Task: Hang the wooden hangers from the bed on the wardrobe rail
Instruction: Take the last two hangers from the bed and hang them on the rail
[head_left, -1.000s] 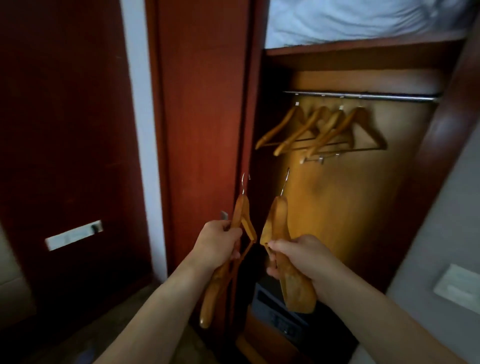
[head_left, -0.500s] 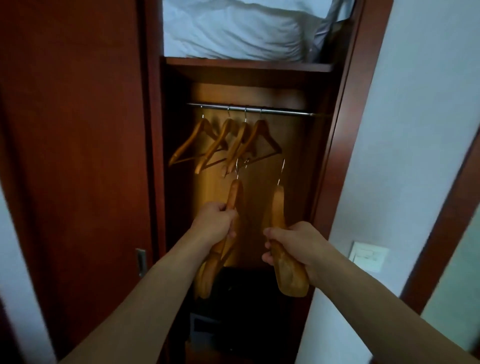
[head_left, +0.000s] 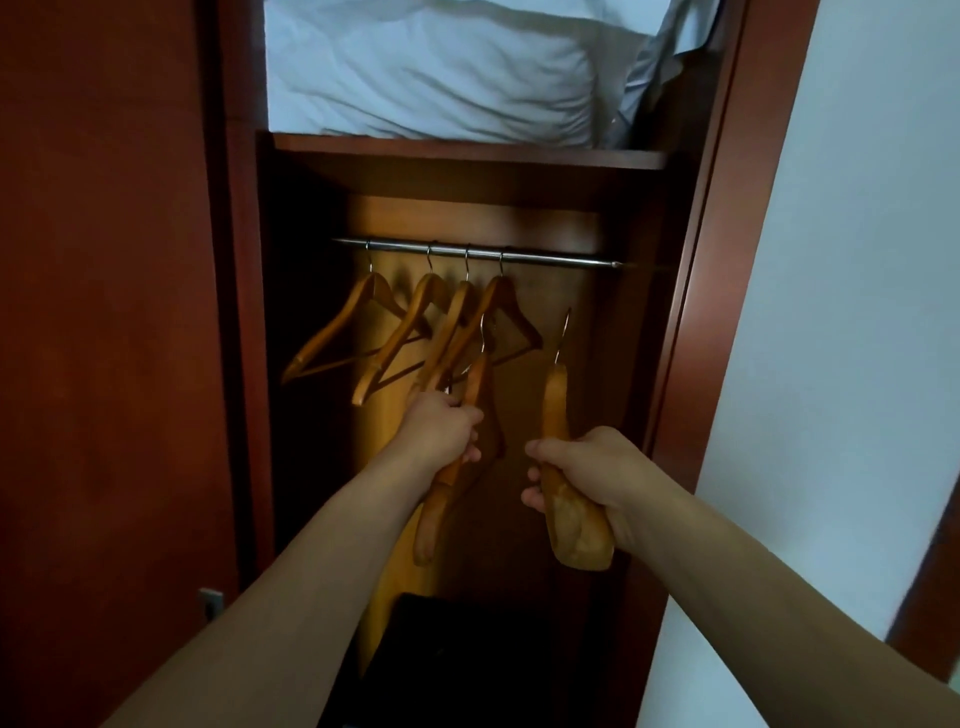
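Observation:
My left hand (head_left: 440, 431) grips a wooden hanger (head_left: 457, 473) by its arm, its metal hook pointing up just below the hung ones. My right hand (head_left: 587, 473) holds a second wooden hanger (head_left: 563, 457) edge-on, hook up, under the free right part of the rail. The chrome wardrobe rail (head_left: 561, 259) runs across the open wardrobe. Several wooden hangers (head_left: 415, 332) hang on its left half. Both held hooks are below the rail and clear of it.
White bedding (head_left: 431, 73) is stuffed on the shelf (head_left: 467, 156) above the rail. The red-brown wardrobe door (head_left: 104, 312) stands at left, a white wall (head_left: 857, 312) at right. A dark box (head_left: 467, 660) sits low inside the wardrobe.
The view has swung to face the wardrobe and come closer. Both hands have risen with their hangers toward the rail.

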